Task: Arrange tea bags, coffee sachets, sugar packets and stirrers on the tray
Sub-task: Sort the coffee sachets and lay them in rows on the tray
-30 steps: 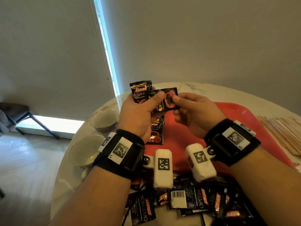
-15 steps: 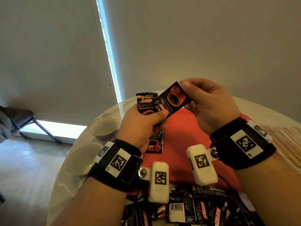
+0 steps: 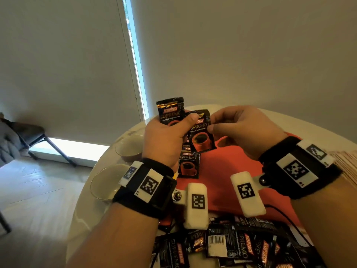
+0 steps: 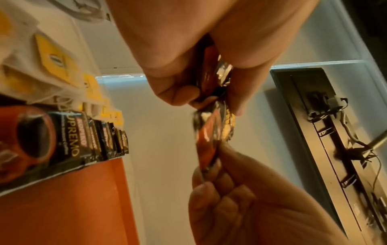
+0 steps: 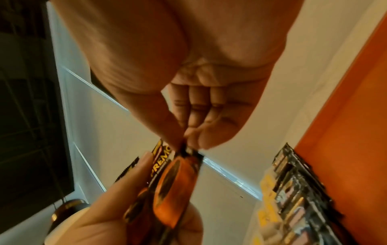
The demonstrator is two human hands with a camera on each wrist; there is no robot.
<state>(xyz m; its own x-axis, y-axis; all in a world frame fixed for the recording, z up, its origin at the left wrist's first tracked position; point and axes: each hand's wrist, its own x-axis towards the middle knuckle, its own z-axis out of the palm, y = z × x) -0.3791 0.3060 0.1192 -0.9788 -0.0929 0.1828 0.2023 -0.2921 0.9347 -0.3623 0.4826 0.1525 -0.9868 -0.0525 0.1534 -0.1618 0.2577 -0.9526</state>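
Above the red tray point(image 3: 228, 171), my left hand point(image 3: 170, 138) grips two black coffee sachets, one point(image 3: 170, 111) behind and one point(image 3: 201, 132) in front under my thumb. My right hand point(image 3: 237, 128) pinches the right edge of the front sachet point(image 5: 178, 179), seen edge-on between both hands in the left wrist view point(image 4: 209, 145). A row of coffee sachets point(image 4: 69, 137) lies on the tray, the nearest one point(image 3: 188, 165) just below my left hand. Tea bags with yellow tags point(image 4: 54, 61) lie beyond that row.
A heap of loose coffee sachets point(image 3: 241, 248) covers the table's near edge. Two pale bowls point(image 3: 108, 182) point(image 3: 129, 146) stand left of the tray. Wooden stirrers point(image 3: 347, 163) lie at the right edge. A dark chair point(image 3: 21, 136) stands on the floor at left.
My right hand has turned the front sachet from tilted to upright and brought it down against the one in my left hand. Both hands stay raised over the tray.
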